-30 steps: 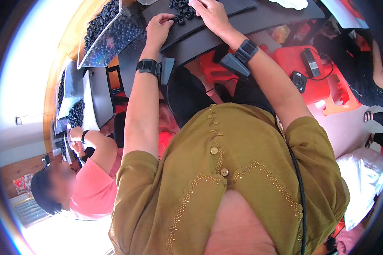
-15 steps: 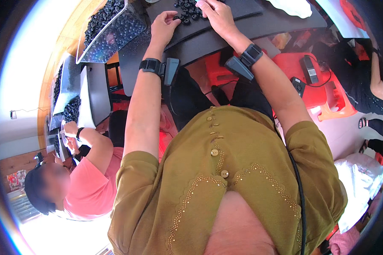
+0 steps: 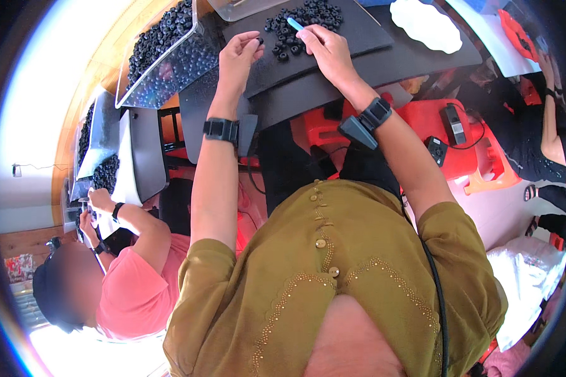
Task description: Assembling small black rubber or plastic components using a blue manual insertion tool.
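Observation:
My left hand (image 3: 236, 61) is raised beside the pile, a small black ring-like piece (image 3: 260, 41) pinched between thumb and fingertips. In my right hand (image 3: 329, 55) is a slim light-blue stick-like tool (image 3: 294, 24), its tip reaching over the black pieces; the exact kind of tool is unclear. The loose pile of small black round pieces (image 3: 314, 14), some showing a hole, lies on a dark flat board (image 3: 365, 31). Several stray pieces sit at its near edge, between my hands.
A clear bin (image 3: 160, 94) full of dark pieces stands at left on the dark table (image 3: 421, 60). A white scalloped plate (image 3: 426, 25) lies at right. Red stools (image 3: 443, 135) stand below. A co-worker in pink (image 3: 138, 283) sits at left; another person stands far right.
My left hand has lifted away from the pile with a black piece in its fingers. The view has shifted, so more of the board and the blue tool show.

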A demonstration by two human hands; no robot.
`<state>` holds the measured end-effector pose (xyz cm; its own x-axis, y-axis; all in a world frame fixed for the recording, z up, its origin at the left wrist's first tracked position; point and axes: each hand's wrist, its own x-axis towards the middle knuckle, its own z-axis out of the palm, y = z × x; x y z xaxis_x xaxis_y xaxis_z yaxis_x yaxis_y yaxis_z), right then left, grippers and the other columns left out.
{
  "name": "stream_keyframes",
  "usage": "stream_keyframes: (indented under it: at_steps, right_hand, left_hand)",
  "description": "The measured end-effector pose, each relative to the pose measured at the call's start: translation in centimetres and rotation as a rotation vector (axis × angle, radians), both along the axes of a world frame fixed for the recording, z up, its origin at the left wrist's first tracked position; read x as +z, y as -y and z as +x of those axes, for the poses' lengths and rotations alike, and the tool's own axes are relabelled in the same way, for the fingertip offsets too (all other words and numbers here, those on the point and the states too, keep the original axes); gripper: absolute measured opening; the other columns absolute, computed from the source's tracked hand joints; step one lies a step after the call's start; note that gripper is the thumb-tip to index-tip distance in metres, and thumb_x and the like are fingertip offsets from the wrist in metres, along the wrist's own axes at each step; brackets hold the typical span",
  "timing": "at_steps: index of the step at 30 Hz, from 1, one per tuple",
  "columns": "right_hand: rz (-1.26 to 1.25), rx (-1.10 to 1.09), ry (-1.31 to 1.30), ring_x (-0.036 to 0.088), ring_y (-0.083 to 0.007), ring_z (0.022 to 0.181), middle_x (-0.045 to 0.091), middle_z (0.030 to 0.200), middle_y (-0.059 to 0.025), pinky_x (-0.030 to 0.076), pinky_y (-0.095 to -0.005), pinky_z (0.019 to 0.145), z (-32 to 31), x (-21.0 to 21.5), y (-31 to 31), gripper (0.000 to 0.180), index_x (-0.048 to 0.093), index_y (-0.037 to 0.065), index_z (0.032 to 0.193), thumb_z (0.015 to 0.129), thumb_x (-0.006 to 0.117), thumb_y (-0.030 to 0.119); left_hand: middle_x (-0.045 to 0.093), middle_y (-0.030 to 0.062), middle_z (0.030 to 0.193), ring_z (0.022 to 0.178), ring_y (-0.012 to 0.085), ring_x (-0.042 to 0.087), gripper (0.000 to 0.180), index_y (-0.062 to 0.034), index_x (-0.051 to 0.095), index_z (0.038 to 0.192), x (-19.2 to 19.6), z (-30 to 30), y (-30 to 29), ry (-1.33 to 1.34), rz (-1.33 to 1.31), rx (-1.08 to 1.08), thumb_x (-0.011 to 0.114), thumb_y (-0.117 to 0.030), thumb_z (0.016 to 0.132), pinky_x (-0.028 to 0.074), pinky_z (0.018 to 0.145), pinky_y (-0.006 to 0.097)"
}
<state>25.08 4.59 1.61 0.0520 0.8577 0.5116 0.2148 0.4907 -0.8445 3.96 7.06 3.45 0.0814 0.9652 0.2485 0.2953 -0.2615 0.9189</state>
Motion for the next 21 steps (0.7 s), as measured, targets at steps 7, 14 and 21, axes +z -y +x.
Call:
stream_keyframes:
  at_steps: [7, 14, 21]
  right_hand:
    - [-0.026, 0.058, 0.041, 0.062, -0.0219, 0.061, 0.062, 0.067, -0.0102, 0.046, -0.0341, 0.059, 0.0, 0.2, 0.4, 0.032, 0.066, 0.003, 0.096, 0.095, 0.054, 0.032]
    - [-0.016, 0.082, 0.074, 0.061, -0.0264, 0.063, 0.061, 0.07, -0.0145, 0.045, -0.0348, 0.059, -0.3, 0.2, 0.6, 0.03, 0.065, 0.002, 0.098, 0.096, 0.056, 0.031]
    - [0.068, 0.05, 0.079, 0.061, -0.0296, 0.065, 0.062, 0.077, -0.017, 0.045, -0.0353, 0.06, -0.6, 0.9, 1.2, 0.025, 0.064, 0.0, 0.1, 0.095, 0.058, 0.024]
  left_hand:
    - [0.063, 0.0104, 0.108, 0.098, 0.0179, 0.063, 0.022, 0.0016, 0.057, 0.117, 1.1, -0.3, -0.2, 0.743, -0.224, -0.256, 0.055, -0.008, 0.097, 0.055, 0.083, 0.025]
    - [0.061, 0.0085, 0.106, 0.092, 0.0152, 0.06, 0.022, -0.004, 0.059, 0.117, 0.2, -0.5, -1.4, 0.979, -0.3, -0.468, 0.058, -0.007, 0.095, 0.054, 0.078, 0.02]
    - [0.056, 0.0129, 0.115, 0.096, 0.0163, 0.057, 0.025, -0.0035, 0.055, 0.121, 0.1, -0.1, -0.3, 1.059, -0.353, -0.434, 0.056, -0.005, 0.096, 0.054, 0.079, 0.02]
